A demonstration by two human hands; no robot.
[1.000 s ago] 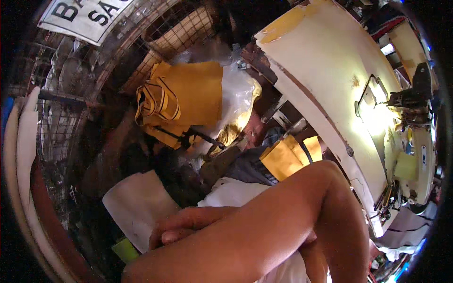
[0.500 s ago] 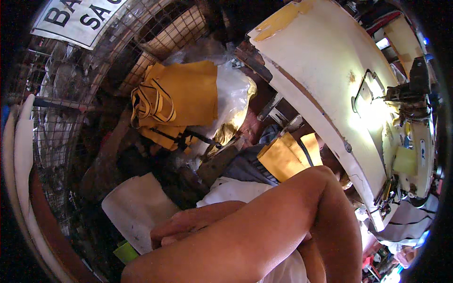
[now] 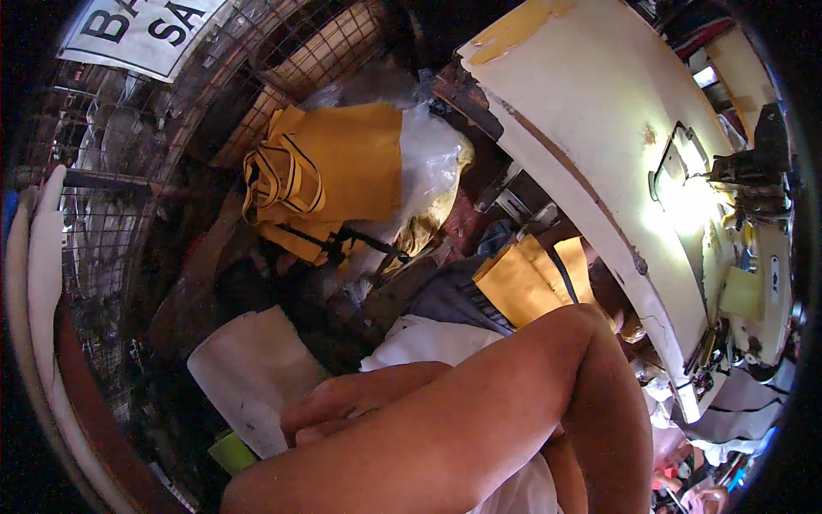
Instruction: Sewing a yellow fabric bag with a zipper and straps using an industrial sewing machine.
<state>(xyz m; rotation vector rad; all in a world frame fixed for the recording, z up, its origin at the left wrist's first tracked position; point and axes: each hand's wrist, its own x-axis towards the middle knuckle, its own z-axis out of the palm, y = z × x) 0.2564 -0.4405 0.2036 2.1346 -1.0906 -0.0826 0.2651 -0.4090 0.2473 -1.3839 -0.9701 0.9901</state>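
Note:
My bent right arm [image 3: 428,420] crosses the lower middle, its elbow at the right and its forearm running out of the lower left edge. My right hand is outside the picture. Behind that forearm lies a second, darker stretch of bare skin [image 3: 355,398]; I cannot tell whether it is my left hand or arm, and no clear fingers show. White cloth [image 3: 432,341] lies just beyond. Near the elbow are yellow-orange fabric pieces [image 3: 527,278] with a dark strap, beside dark grey cloth [image 3: 454,300]. No held thing is visible.
A worn white tabletop [image 3: 591,111] with a bright lamp and a dark machine stands at the right. Ahead, yellow-orange fabric [image 3: 360,158] with black-edged straps rests on a plastic bag [image 3: 432,171]. Wire mesh [image 3: 94,283] lines the left. A pale curved panel [image 3: 257,373] stands near a green object [image 3: 231,452].
The surroundings have shifted slightly to the right in the picture, as the view turned a little. My arm keeps the same bent pose, and nothing was taken or let go.

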